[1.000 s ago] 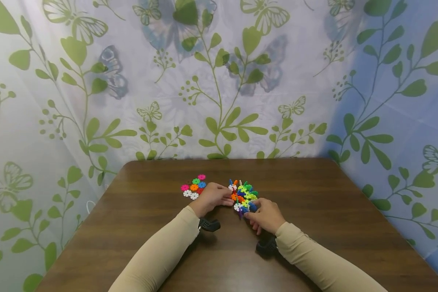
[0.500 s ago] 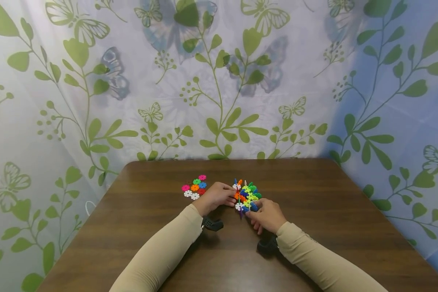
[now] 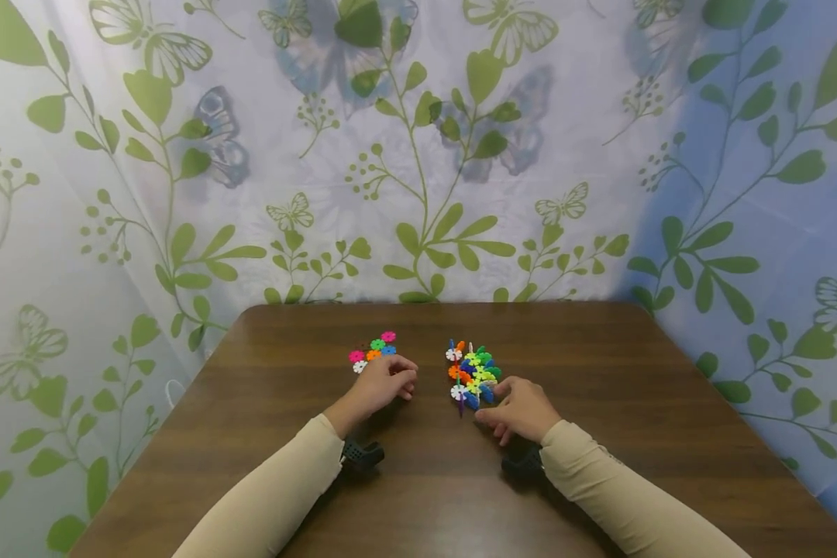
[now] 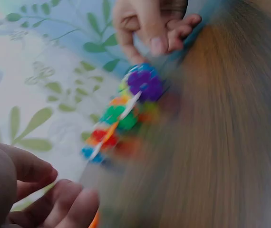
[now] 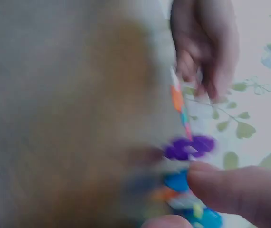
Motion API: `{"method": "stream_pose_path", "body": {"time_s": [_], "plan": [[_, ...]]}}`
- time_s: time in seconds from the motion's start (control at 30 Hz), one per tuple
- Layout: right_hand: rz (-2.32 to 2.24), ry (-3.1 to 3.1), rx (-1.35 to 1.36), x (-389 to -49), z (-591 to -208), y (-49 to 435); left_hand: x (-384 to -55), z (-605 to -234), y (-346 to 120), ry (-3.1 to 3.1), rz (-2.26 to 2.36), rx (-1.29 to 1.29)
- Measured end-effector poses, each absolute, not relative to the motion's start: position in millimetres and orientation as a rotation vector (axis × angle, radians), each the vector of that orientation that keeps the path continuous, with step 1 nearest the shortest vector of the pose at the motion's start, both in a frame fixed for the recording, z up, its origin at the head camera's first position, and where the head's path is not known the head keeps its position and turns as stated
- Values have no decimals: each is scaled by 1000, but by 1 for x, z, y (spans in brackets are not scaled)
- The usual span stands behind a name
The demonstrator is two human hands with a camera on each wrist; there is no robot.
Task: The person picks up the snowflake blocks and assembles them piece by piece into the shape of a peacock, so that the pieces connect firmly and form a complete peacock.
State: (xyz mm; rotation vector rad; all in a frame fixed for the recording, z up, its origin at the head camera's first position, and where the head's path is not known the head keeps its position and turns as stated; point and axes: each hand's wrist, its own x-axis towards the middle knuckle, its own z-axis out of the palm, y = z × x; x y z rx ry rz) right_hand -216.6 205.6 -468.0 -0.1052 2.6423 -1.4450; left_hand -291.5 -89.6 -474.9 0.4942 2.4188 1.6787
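Observation:
A cluster of interlocked flower-shaped plastic discs (image 3: pixel 476 372) stands on the table in the head view, in white, orange, lime, green and blue. A purple disc (image 4: pixel 146 85) is on its near end in the left wrist view. My right hand (image 3: pixel 519 407) is at its near right side, index fingertip right at a blue disc and thumb apart from it. My left hand (image 3: pixel 377 384) is away from the cluster, fingers loosely bent with nothing visible between them. It overlaps the near side of the loose flower discs (image 3: pixel 373 356), hiding some.
The brown wooden table (image 3: pixel 418 496) runs back to a curtain (image 3: pixel 418 155) printed with leaves and butterflies. A black wrist camera mount (image 3: pixel 363 455) hangs below the left wrist, and another mount (image 3: pixel 523 463) below the right.
My left hand has left the cluster and moved left towards the loose discs. My right hand has drawn back slightly from the blue discs. The cluster stands in nearly the same place.

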Motion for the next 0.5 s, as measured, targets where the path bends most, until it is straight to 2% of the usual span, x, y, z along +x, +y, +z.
{"method": "stream_pose_path", "body": {"time_s": [0.1,0.27,0.4,0.5], "plan": [[-1402,2687,-127,-218,-458,216,-290,-472,-120,2649,1629,507],[-1317,2856,-240,-224,-449,220,-295,-473,-158,2932,1598,378],[-1278,3104,-454,-230,-450,202,-300,-477,-167,3017,1510,385],[-1303,3220,-610,-236,-447,178,-302,-481,-160,3081,1351,499]]}}
